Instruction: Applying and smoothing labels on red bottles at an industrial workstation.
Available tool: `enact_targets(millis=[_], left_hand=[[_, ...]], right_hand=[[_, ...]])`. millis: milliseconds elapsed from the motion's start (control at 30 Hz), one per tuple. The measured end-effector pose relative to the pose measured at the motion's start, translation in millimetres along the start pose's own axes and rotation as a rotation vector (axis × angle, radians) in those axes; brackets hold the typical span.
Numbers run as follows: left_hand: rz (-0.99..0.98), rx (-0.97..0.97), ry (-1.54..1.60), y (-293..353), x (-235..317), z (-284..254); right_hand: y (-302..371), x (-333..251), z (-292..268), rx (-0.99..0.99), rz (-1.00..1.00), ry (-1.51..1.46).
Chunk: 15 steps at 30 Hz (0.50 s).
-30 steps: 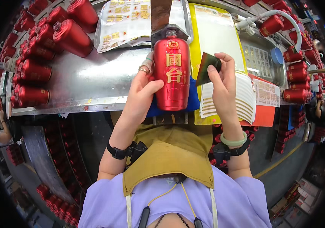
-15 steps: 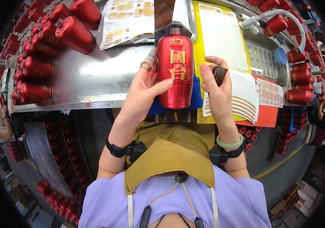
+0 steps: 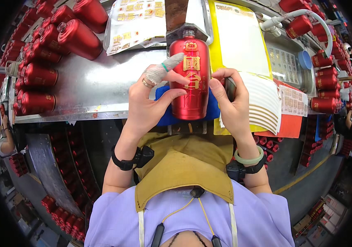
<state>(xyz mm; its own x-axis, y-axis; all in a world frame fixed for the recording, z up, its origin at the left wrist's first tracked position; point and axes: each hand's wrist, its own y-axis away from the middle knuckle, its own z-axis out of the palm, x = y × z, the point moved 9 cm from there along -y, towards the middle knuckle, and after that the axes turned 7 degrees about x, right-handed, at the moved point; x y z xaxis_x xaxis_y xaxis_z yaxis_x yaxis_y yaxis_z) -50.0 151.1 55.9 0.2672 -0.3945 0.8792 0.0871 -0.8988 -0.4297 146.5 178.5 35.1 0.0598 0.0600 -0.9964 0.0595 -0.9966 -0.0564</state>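
Note:
A glossy red bottle with raised gold characters and a clear neck lies on a blue cloth in front of me, its neck pointing away. My left hand is at its left side, fingers apart; a whitish finger cover wraps one finger. Thumb and fingers reach over the lettering, and light contact with the surface is hard to judge. Close by the bottle's right side is my right hand, closed on a dark flat piece that sits between thumb and fingers. Its fingertips are near the bottle's edge.
Several red bottles stand at the left on the metal table. Gold sticker sheets lie behind. On the right are a white sheet on yellow backing, curved white strips, a bent pipe and a blue cup.
My left hand has come off the bottle's left side, with its covered finger now over the lettering. My right hand has moved slightly left, and the dark piece has turned in it.

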Motion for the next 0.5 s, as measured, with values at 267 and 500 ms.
enact_targets(millis=[267,500], left_hand=[[0.112,0.023,-0.150,1,16,10],[0.120,0.033,-0.138,2,17,16]], right_hand=[[-2,-1,2,0.004,-0.023,0.087],[10,-49,22,-0.051,-0.522,0.471]])
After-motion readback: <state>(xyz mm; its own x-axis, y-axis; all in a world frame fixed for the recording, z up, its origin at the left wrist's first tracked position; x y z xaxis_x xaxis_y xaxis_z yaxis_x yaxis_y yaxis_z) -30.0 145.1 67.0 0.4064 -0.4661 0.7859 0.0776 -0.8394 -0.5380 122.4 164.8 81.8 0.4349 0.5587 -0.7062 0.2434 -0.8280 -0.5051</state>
